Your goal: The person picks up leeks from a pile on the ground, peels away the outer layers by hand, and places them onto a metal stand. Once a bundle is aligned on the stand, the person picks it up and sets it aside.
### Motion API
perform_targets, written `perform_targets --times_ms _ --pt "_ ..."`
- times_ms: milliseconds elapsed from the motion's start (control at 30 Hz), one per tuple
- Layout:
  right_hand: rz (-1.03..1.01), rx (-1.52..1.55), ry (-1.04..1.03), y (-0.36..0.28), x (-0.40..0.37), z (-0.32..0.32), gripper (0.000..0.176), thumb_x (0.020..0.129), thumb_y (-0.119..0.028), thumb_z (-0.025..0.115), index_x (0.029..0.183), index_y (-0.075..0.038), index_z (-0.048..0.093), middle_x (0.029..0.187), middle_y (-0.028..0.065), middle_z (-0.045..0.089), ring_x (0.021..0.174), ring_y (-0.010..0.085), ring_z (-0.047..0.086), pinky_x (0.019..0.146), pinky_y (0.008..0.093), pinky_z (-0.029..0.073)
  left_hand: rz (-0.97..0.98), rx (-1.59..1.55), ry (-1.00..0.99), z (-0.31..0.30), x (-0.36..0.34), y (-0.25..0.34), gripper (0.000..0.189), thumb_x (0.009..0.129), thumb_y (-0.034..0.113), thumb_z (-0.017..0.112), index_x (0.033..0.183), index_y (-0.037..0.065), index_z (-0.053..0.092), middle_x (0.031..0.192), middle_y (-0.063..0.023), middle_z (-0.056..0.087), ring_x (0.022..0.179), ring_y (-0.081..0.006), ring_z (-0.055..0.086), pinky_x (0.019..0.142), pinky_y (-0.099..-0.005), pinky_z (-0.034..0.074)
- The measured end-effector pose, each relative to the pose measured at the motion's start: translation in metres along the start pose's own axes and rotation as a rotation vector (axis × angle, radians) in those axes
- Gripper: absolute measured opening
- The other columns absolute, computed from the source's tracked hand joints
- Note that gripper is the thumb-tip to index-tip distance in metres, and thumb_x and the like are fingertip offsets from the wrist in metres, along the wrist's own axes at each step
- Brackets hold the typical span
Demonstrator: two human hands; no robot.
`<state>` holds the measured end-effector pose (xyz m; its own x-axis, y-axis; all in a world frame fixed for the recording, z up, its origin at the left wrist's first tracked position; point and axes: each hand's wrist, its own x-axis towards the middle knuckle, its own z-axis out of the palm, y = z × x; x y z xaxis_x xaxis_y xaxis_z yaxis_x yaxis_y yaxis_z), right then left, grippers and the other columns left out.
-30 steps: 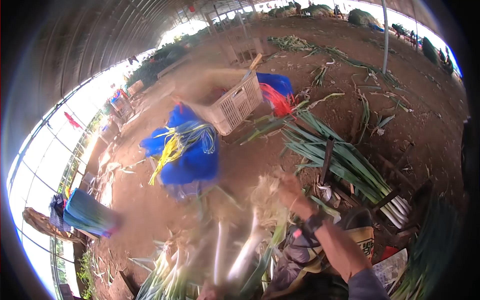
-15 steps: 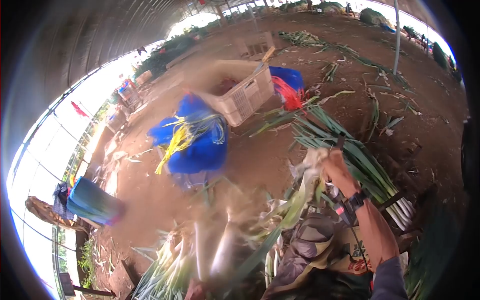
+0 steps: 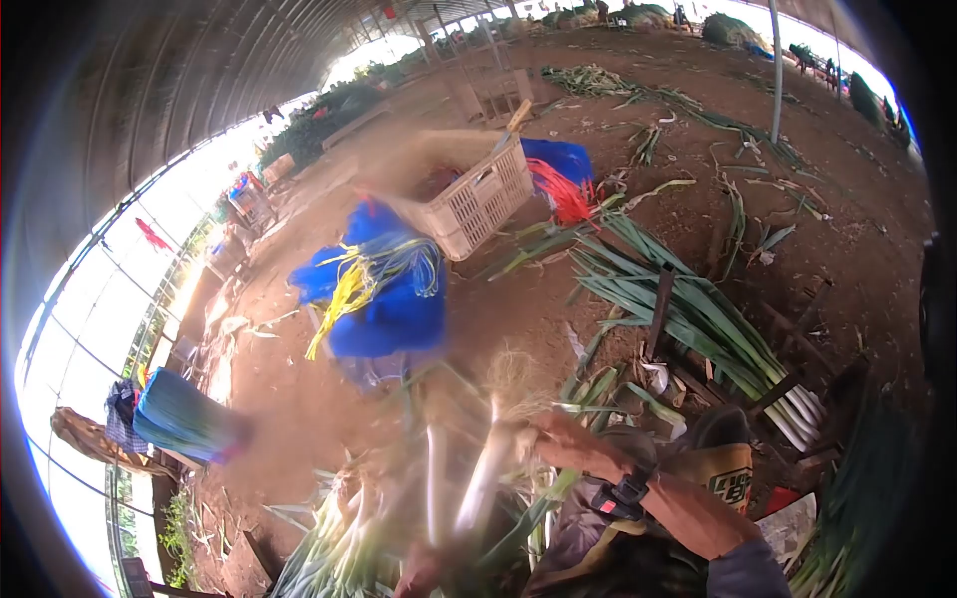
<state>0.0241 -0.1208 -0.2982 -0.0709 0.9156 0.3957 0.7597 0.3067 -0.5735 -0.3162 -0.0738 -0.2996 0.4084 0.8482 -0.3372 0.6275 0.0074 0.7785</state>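
Observation:
Two white leek stalks stand up near the bottom centre, the right leek (image 3: 482, 486) with its roots upward. My left hand (image 3: 423, 568) is blurred at the lower edge, closed round the lower part of the leeks. My right hand (image 3: 550, 439), wearing a wrist strap, is beside the root end of the right leek; its fingers are smeared, so their grip is unclear. Trimmed-looking leeks (image 3: 334, 528) lie in a pile to the lower left. A bundle of green leeks (image 3: 698, 319) rests on a dark frame at the right.
A beige plastic crate (image 3: 483, 204) with a wooden-handled tool stands ahead, near blue material and red ties (image 3: 566, 189). Yellow ties (image 3: 349, 289) lie on a blue-covered support (image 3: 399, 319). A wrapped leek bundle (image 3: 184, 414) stands left. Loose leaves litter the soil, and a metal pole (image 3: 777, 80) rises behind.
My right hand has moved left and down to the leek's root end; the pale leaves it held are no longer in it. My left hand has shifted slightly right with the leeks.

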Motion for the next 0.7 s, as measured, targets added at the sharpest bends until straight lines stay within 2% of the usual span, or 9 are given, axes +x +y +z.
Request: perform_targets --times_ms 100,167,267,400,500,533,600,633,700 --pt "0.474 0.581 0.334 -0.004 0.003 -0.039 0.024 0.089 -0.012 0.069 0.112 -0.007 0.075 0.099 0.0098 0.073 0.083 0.0202 0.070 0.066 0.0329 0.056 0.007 -0.006 -0.010 0.004 -0.001 0.000 0.033 0.077 0.015 0.081 0.105 -0.001 0.074 0.080 -0.0090 0.072 0.070 -0.0178 0.068 0.066 -0.0355 0.055" --pt "0.546 0.687 0.525 0.000 0.007 -0.055 0.026 0.088 -0.006 0.068 0.113 -0.004 0.074 0.092 0.0077 0.073 0.073 0.0167 0.070 0.050 0.0301 0.054 0.005 -0.009 -0.007 0.002 -0.002 0.000 0.033 0.077 0.015 0.081 0.105 -0.001 0.074 0.080 -0.0089 0.072 0.071 -0.0179 0.068 0.067 -0.0355 0.055" --pt "0.168 0.118 0.646 0.069 -0.007 -0.051 0.031 0.088 -0.001 0.065 0.118 -0.006 0.072 0.093 0.0055 0.072 0.068 0.0159 0.068 0.044 0.0277 0.049 -0.018 -0.024 0.013 -0.002 -0.004 -0.005 0.033 0.076 0.014 0.081 0.104 -0.001 0.074 0.081 -0.0088 0.072 0.071 -0.0180 0.068 0.068 -0.0355 0.055" --pt "0.402 -0.545 0.714 0.055 -0.023 -0.153 0.044 0.082 0.006 0.064 0.124 -0.007 0.068 0.108 0.0078 0.075 0.073 0.0200 0.070 0.057 0.0303 0.055 -0.059 -0.052 0.049 -0.018 -0.002 -0.010 0.032 0.076 0.013 0.081 0.104 -0.001 0.074 0.081 -0.0087 0.072 0.072 -0.0182 0.069 0.069 -0.0354 0.055" --pt "0.476 -0.108 0.865 0.043 -0.019 -0.147 0.038 0.086 0.000 0.065 0.123 -0.007 0.067 0.104 0.0087 0.075 0.085 0.0273 0.071 0.077 0.0391 0.056 -0.092 -0.084 0.074 -0.029 0.002 -0.010 0.032 0.076 0.012 0.081 0.104 -0.001 0.074 0.082 -0.0086 0.072 0.072 -0.0183 0.069 0.069 -0.0354 0.055" --pt "0.486 0.243 0.902 0.060 -0.012 -0.123 0.037 0.087 -0.003 0.065 0.124 -0.008 0.067 0.100 0.0114 0.075 0.080 0.0263 0.070 0.072 0.0386 0.054 -0.098 -0.093 0.079 -0.034 0.004 -0.008 0.032 0.076 0.012 0.081 0.104 -0.002 0.074 0.082 -0.0085 0.072 0.072 -0.0184 0.069 0.070 -0.0353 0.056" --pt "0.501 0.176 0.503 0.074 -0.016 -0.083 0.038 0.091 -0.013 0.067 0.129 -0.007 0.063 0.098 0.0153 0.074 0.079 0.0241 0.071 0.068 0.0382 0.056 -0.103 -0.106 0.078 -0.039 0.006 -0.005 0.032 0.075 0.012 0.081 0.104 -0.002 0.074 0.082 -0.0085 0.072 0.072 -0.0184 0.069 0.070 -0.0353 0.056" --pt "0.485 -0.242 0.078 0.069 -0.019 -0.067 0.042 0.094 -0.019 0.068 0.132 -0.005 0.058 0.100 0.0165 0.075 0.082 0.0228 0.074 0.070 0.0382 0.058 -0.102 -0.112 0.072 -0.040 0.007 -0.002 0.032 0.075 0.011 0.080 0.103 -0.002 0.074 0.082 -0.0084 0.072 0.073 -0.0185 0.069 0.070 -0.0353 0.056" --pt "0.308 -0.877 -0.207 0.064 -0.041 -0.029 0.049 0.089 -0.016 0.070 0.136 -0.012 0.058 0.109 0.0148 0.074 0.098 0.0350 0.072 0.083 0.0446 0.057 -0.111 -0.137 0.049 -0.041 0.011 0.006 0.032 0.075 0.011 0.080 0.103 -0.002 0.074 0.082 -0.0084 0.072 0.073 -0.0186 0.069 0.071 -0.0353 0.056"
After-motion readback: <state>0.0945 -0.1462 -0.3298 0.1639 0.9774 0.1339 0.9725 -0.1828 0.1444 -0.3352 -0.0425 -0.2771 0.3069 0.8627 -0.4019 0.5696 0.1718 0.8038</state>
